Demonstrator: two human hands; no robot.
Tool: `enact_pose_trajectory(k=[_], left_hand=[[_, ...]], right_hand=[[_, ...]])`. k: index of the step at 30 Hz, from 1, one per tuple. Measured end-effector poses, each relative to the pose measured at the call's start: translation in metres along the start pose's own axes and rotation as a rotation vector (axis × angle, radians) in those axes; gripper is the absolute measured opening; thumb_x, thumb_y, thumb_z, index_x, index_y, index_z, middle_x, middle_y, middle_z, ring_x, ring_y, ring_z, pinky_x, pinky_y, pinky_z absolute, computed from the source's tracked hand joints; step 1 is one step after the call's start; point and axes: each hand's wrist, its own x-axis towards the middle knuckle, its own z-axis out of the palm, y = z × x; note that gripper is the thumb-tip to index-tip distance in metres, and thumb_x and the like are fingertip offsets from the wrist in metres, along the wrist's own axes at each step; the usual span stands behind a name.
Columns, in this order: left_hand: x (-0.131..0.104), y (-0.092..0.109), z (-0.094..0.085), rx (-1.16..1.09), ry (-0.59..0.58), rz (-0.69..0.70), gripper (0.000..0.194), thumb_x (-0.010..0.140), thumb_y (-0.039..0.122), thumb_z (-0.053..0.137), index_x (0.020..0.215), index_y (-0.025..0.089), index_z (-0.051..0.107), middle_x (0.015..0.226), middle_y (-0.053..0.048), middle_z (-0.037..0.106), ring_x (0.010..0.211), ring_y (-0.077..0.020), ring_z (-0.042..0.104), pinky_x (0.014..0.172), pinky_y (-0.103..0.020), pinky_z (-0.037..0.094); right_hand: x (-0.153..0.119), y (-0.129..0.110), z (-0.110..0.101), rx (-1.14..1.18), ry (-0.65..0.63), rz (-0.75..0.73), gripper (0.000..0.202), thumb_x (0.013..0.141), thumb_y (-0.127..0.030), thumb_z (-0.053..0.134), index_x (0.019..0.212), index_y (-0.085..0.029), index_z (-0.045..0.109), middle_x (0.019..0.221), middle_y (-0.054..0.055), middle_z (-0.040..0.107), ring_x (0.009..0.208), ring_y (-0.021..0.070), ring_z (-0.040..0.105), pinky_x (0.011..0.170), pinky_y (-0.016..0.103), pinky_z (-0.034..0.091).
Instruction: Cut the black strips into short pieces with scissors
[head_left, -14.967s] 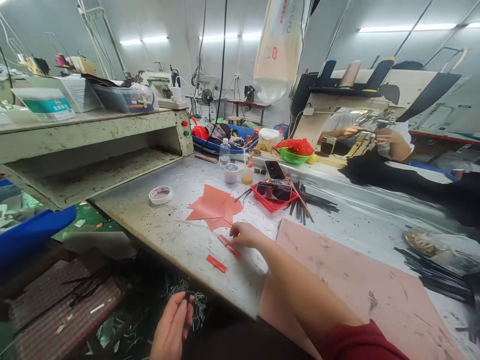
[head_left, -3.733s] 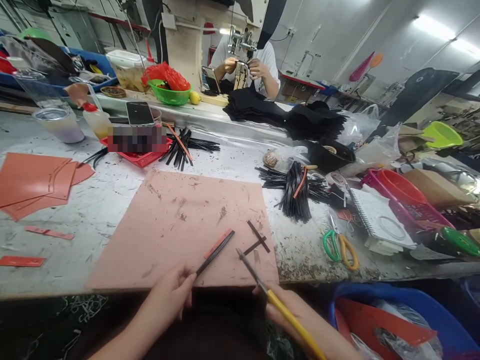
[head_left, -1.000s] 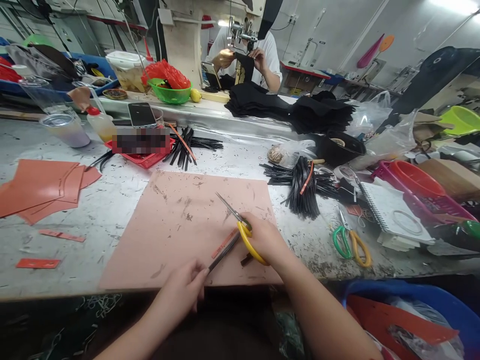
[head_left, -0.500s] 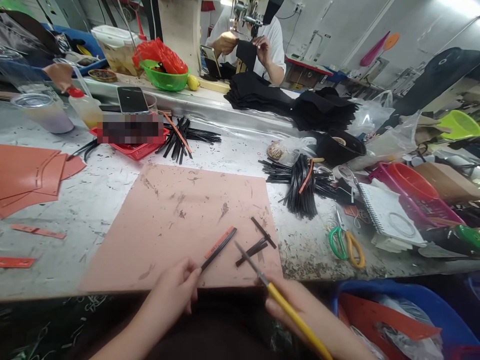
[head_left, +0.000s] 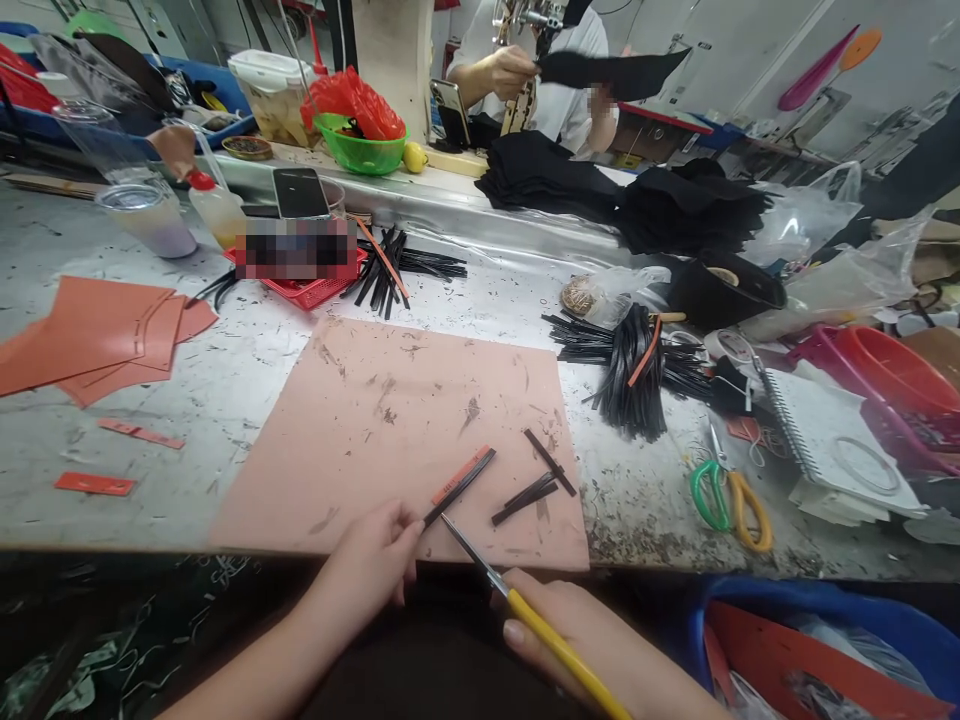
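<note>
At lower centre, the left hand (head_left: pixel 385 552) has its fingers pinched on a black strip (head_left: pixel 461 490) lying along an orange-red strip (head_left: pixel 460 474) on the pink mat (head_left: pixel 360 420). The right hand (head_left: pixel 568 612) grips yellow-handled scissors (head_left: pixel 540 626). Work looks partway: three or so short black pieces (head_left: pixel 550 463) lie right of centre — probably cut — while an uncut-looking bundle (head_left: pixel 634 375) remains at upper right. Half a second ago the scissor tips were by those pieces — now they're just beside the pinched strip.
</note>
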Motion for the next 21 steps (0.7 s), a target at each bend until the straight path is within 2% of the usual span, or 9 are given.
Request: enact_pose_trajectory(k=[7, 13, 21], left_hand=[[-0.002, 0.003, -0.002, 0.007, -0.004, -0.011, 0.019, 0.076, 0.037, 0.042, 0.065, 0.021, 0.042, 0.043, 0.009, 0.052, 0.031, -0.0084, 0.044, 0.039, -0.02, 0.032], [-0.002, 0.001, -0.001, 0.0, -0.003, -0.001, 0.019, 0.076, 0.037, 0.042, 0.065, 0.021, 0.042, 0.043, 0.009, 0.052, 0.031, -0.0085, 0.043, 0.037, -0.019, 0.03], [-0.001, 0.001, -0.001, 0.01, -0.013, 0.002, 0.018, 0.078, 0.034, 0.041, 0.066, 0.021, 0.042, 0.043, 0.009, 0.05, 0.031, -0.0078, 0.043, 0.038, -0.019, 0.031]], right_hand=[[0.008, -0.006, 0.003, -0.012, 0.008, 0.009, 0.036, 0.088, -0.048, 0.029, 0.087, -0.019, 0.051, 0.075, 0.005, 0.061, 0.064, 0.0194, 0.055, 0.056, 0.025, 0.039], [0.012, -0.011, 0.001, -0.008, -0.005, 0.052, 0.032, 0.086, -0.045, 0.033, 0.088, -0.019, 0.05, 0.075, 0.005, 0.06, 0.064, 0.0196, 0.056, 0.055, 0.026, 0.038], [0.013, 0.004, 0.016, 0.024, 0.107, 0.032, 0.041, 0.084, -0.054, 0.033, 0.086, -0.019, 0.055, 0.071, 0.005, 0.06, 0.064, 0.0198, 0.055, 0.059, 0.026, 0.038]])
